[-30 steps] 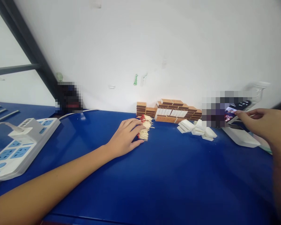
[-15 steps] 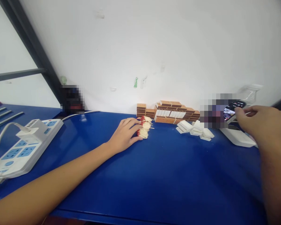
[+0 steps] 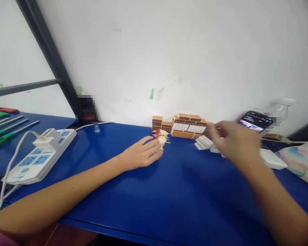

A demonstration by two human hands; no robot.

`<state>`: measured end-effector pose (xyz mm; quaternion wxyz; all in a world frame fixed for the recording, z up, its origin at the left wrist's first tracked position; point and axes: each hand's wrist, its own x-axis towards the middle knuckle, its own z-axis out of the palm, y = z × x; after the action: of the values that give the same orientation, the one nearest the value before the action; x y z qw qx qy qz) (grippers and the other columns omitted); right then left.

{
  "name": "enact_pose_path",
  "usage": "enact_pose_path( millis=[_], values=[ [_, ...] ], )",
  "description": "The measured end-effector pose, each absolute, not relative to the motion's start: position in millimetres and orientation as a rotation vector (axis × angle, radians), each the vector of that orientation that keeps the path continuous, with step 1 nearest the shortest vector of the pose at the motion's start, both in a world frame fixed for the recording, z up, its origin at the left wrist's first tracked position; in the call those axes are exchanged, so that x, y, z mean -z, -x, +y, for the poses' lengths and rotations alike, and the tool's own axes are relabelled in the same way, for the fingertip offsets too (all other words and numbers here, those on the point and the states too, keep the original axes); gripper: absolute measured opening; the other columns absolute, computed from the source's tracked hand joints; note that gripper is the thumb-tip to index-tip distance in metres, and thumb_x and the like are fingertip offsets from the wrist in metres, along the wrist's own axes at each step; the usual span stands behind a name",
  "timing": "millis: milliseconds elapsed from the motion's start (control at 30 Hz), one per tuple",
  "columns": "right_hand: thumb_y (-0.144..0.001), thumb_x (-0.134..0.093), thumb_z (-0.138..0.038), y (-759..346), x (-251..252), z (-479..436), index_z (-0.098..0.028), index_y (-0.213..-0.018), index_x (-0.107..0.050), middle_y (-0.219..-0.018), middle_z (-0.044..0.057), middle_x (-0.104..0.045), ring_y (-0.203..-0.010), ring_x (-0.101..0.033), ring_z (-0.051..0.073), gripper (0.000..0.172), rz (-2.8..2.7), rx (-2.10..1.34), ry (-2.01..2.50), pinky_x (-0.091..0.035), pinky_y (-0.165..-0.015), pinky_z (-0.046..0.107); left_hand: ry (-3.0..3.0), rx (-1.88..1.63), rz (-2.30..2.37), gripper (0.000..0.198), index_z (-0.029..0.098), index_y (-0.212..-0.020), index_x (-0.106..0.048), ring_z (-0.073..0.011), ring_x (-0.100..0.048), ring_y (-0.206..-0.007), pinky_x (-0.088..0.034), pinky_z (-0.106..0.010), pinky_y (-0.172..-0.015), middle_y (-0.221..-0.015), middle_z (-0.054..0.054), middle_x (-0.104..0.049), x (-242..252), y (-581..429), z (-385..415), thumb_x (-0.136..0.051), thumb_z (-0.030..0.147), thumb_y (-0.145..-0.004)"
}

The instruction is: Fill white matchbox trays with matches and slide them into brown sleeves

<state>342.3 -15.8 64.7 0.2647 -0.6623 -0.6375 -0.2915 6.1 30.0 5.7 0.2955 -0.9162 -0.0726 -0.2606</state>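
My left hand lies with outstretched fingers over the near left side of a pile of red-tipped matches, touching it. Part of the pile is hidden under the fingers. Behind the pile, a stack of brown and white matchboxes stands along the wall. My right hand is smeared by motion, its fingers bent near the right end of the stack. Whether it holds anything does not show. Small white box trays lie just left of and partly behind this hand. A phone with a lit screen leans beyond it.
On the left is a white power strip with a plugged-in charger and cables. Green-handled tools lie farther left. A white block and a pastel-patterned item sit at the right. The blue table meets the white wall.
My right hand has moved left from the phone towards the matchboxes. My left hand has shifted slightly nearer and rightward over the matches. The camera view has turned a little.
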Motion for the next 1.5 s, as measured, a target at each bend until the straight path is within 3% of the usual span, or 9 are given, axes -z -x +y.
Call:
enact_pose_path(
  millis=[133,300,600,733,833,967,1267,1500],
  values=[
    [-0.107,-0.051,-0.036,-271.0,-35.0,-34.5,-0.018,-0.080,-0.067,-0.073,0.003,-0.069,-0.062,-0.059,0.015,0.037,-2.381,0.576,1.181,-0.029,-0.060,0.030,2.576,0.790,-0.469,0.028,0.018,-0.118,-0.064,-0.0279,-0.065,-0.117,-0.051,-0.045,-0.102,-0.118,-0.012,-0.072,-25.8,-4.9,50.2,-0.057,0.041,-0.105],
    [-0.110,-0.048,-0.030,-231.9,-15.8,-52.6,-0.019,-0.080,-0.063,-0.072,0.000,-0.064,-0.061,-0.056,0.014,0.035,-2.596,0.393,0.948,-0.027,-0.060,0.033,2.556,0.935,-1.064,0.035,0.018,-0.123,-0.060,-0.0284,-0.062,-0.113,-0.050,-0.044,-0.099,-0.121,-0.012,-0.068,-49.3,-13.9,96.3,-0.066,0.042,-0.098],
    [-0.110,-0.048,-0.029,-242.5,-13.7,-45.3,-0.018,-0.083,-0.065,-0.074,0.001,-0.064,-0.063,-0.056,0.014,0.034,-2.595,0.352,1.006,-0.028,-0.059,0.033,2.642,0.633,-1.043,0.042,0.017,-0.125,-0.061,-0.0311,-0.059,-0.119,-0.046,-0.043,-0.103,-0.126,-0.013,-0.066,-55.2,-52.8,144.7,-0.075,0.040,-0.093],
    [-0.109,-0.050,-0.035,-237.2,-11.6,-45.0,-0.018,-0.109,-0.070,-0.094,0.006,-0.070,-0.077,-0.064,0.017,0.026,-2.532,0.398,1.042,-0.036,-0.059,0.031,2.643,0.471,-1.063,0.031,0.016,-0.113,-0.065,-0.0307,-0.060,-0.114,-0.047,-0.042,-0.098,-0.118,-0.013,-0.065,-55.9,-57.6,153.1,-0.074,0.038,-0.093],
    [-0.105,-0.057,-0.047,-221.3,-3.0,-44.9,-0.020,-0.119,-0.070,-0.107,0.010,-0.070,-0.088,-0.067,0.020,0.033,-2.417,0.343,1.157,-0.044,-0.061,0.029,2.621,0.412,-1.099,0.027,0.014,-0.109,-0.066,-0.0305,-0.060,-0.112,-0.048,-0.041,-0.095,-0.120,-0.014,-0.062,-56.6,-57.5,153.3,-0.074,0.033,-0.092],
    [-0.100,-0.064,-0.055,-194.2,7.9,-45.0,-0.021,-0.109,-0.072,-0.107,0.010,-0.069,-0.089,-0.068,0.021,0.036,-2.308,0.220,1.273,-0.048,-0.063,0.029,2.607,0.359,-1.134,0.017,0.015,-0.110,-0.065,-0.0277,-0.062,-0.107,-0.050,-0.039,-0.090,-0.118,-0.013,-0.063,-56.5,-59.4,148.5,-0.067,0.022,-0.095],
    [-0.105,-0.058,-0.030,-181.1,10.6,-36.8,-0.018,-0.100,-0.073,-0.106,0.008,-0.070,-0.087,-0.068,0.020,0.020,-2.364,0.193,1.398,-0.047,-0.064,0.030,2.620,0.213,-1.097,0.019,0.011,-0.111,-0.067,-0.0320,-0.061,-0.117,-0.050,-0.042,-0.097,-0.122,-0.018,-0.064,-59.9,-75.2,143.8,-0.067,0.025,-0.098],
    [-0.105,-0.057,-0.026,-183.0,12.3,-31.0,-0.020,-0.097,-0.073,-0.103,0.007,-0.070,-0.087,-0.069,0.019,0.019,-2.258,0.195,1.491,-0.047,-0.066,0.029,2.580,0.131,-1.118,0.038,0.008,-0.122,-0.063,-0.0319,-0.065,-0.115,-0.055,-0.042,-0.094,-0.123,-0.019,-0.066,-62.1,-83.7,140.1,-0.077,0.024,-0.091]
  ],
)
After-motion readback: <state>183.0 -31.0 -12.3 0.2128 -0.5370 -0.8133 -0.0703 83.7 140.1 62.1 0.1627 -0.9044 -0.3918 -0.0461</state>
